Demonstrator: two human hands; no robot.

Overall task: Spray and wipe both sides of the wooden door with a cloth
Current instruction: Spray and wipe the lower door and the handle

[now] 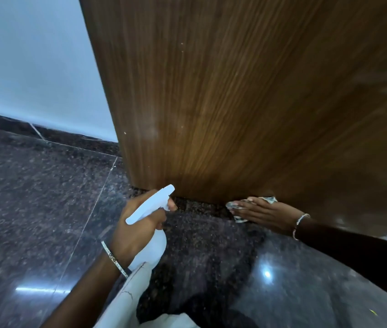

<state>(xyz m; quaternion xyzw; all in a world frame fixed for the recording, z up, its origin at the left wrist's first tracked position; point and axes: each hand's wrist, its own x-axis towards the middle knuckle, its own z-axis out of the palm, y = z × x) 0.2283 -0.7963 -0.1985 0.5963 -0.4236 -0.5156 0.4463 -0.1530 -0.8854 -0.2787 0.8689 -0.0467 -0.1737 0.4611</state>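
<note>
**A:** Where is the work now?

**B:** At the very bottom of the brown wooden door (pixel 235 91) with fine vertical grain. The right hand (pixel 266 213) lies with straight fingers flat on a small pale patterned cloth (pixel 231 205). It presses the cloth against the lowest edge of the door, just above the dark speckled polished stone floor (pixel 33 209).

**A:** And the other hand?

**B:** The left hand (pixel 138 223) has its fingers curled around the neck of a white plastic spray bottle (pixel 151 205). One finger seems to be at the trigger. The nozzle points at the foot of the door, near the cloth but apart from it.

**A:** What may go wrong from here?

**B:** I see three risks.
- The nozzle is very low, so part of the spray may fall on the floor. This stone is glossy and would become slippery when wet.
- The cloth is only pressed, not gripped. If it passes over the bottom edge, it may catch in the gap under the door or slip out from under the fingers.
- The fingertips are close to that gap. If the door swings, they could be pinched.

**A:** And the other side of the door?

**B:** It is not visible, so I cannot tell its condition.
</note>
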